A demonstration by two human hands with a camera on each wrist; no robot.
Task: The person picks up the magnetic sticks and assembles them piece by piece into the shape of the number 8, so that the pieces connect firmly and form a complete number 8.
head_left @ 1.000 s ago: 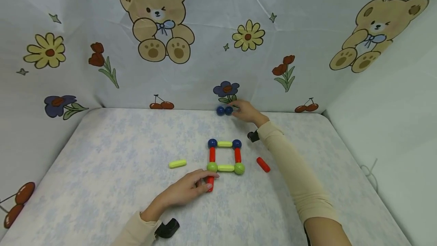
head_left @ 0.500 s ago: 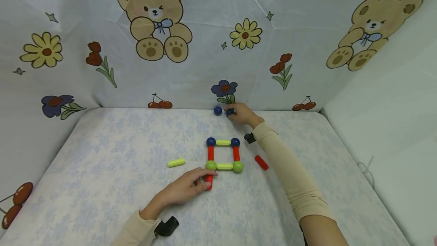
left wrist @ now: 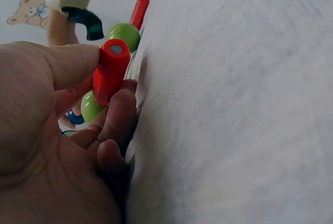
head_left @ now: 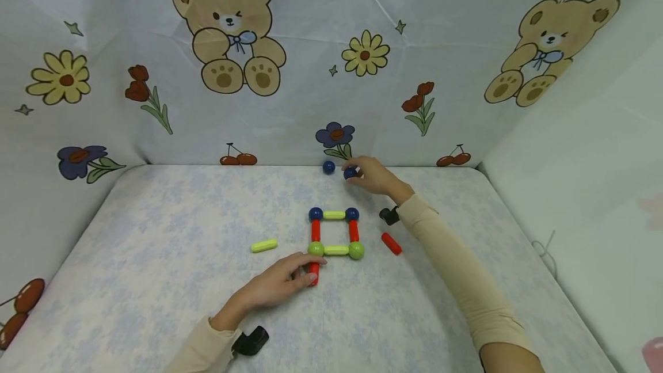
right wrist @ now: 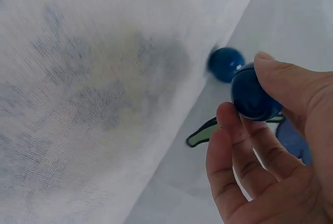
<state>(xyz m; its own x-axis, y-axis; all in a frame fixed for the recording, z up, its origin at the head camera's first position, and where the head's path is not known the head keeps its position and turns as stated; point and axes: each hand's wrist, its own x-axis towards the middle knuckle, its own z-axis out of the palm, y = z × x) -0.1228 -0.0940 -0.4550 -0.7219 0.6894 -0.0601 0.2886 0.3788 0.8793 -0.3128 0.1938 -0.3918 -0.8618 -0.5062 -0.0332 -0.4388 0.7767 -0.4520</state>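
Note:
At the table's back edge my right hand [head_left: 377, 176] pinches a blue ball [right wrist: 254, 94] between thumb and fingers. A second blue ball [head_left: 328, 167] lies just left of it, apart from it. My left hand [head_left: 282, 282] holds a red rod [left wrist: 111, 73] between thumb and fingers, its near end showing a metal disc in the left wrist view. That rod meets the left green ball [head_left: 316, 249] of a square of rods and balls. The square has a right green ball [head_left: 356, 250], two blue balls [head_left: 316, 214] behind, yellow-green rods [head_left: 336, 250] across and red rods [head_left: 354, 231] along its sides.
A loose yellow-green rod [head_left: 264, 245] lies left of the square, and a loose red rod [head_left: 391, 243] to its right. Behind the table [head_left: 171, 246] rises a white cloth [head_left: 305, 108] printed with bears and flowers. A white cord [head_left: 545, 252] hangs at the right.
My right hand has taken hold of the right one of the two touching blue balls and drawn it away from the other. My left hand stays on the red rod.

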